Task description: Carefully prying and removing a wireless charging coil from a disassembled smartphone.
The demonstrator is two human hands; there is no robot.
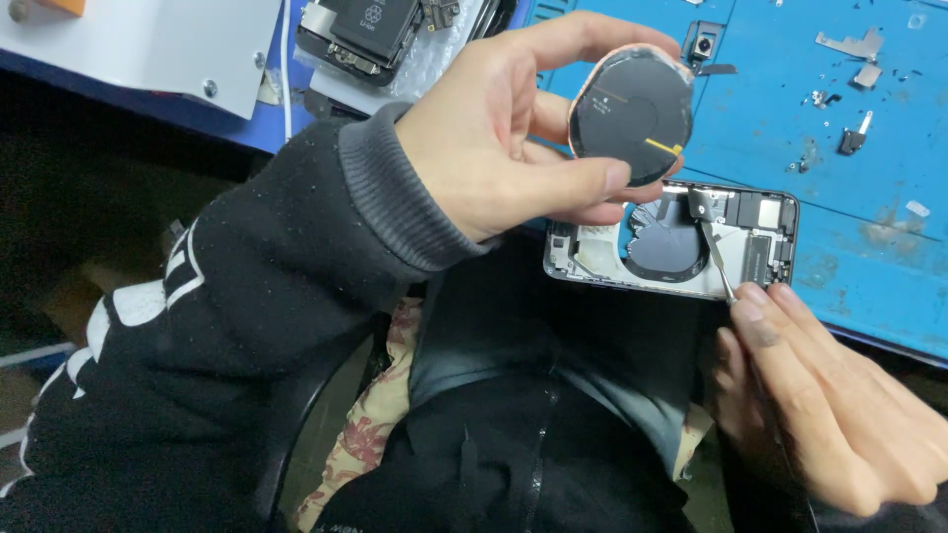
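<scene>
**A:** What do you have on the feed?

**B:** I see the left hand (494, 138) raised over the bench, fingers curled and thumb pressed down, pinching a round black coil disc (630, 116) with a copper-coloured edge and a short yellow strip near the thumb. The disc is held tilted, just above the phone housing (671, 242).

**A:** And the housing?

**B:** I make it out lying flat at the near edge of the blue mat (869, 237), back open, with a dark round recess in the middle and small metal shields towards its right end.

**A:** The right hand?

**B:** My view has the right hand (829, 395) low at the lower right, fingers closed round a thin metal tool (718, 259). The tip of it reaches into the housing beside the round recess.

**A:** Any packages or labels?

**B:** Top centre I see another opened phone (380, 35) on a sheet of bubble wrap, its black rectangular battery carrying pale printing too small for me to read. At top left sits a white box (148, 49) with a screw at its corner. Small loose metal parts (854, 47) lie scattered on the mat at upper right.
</scene>
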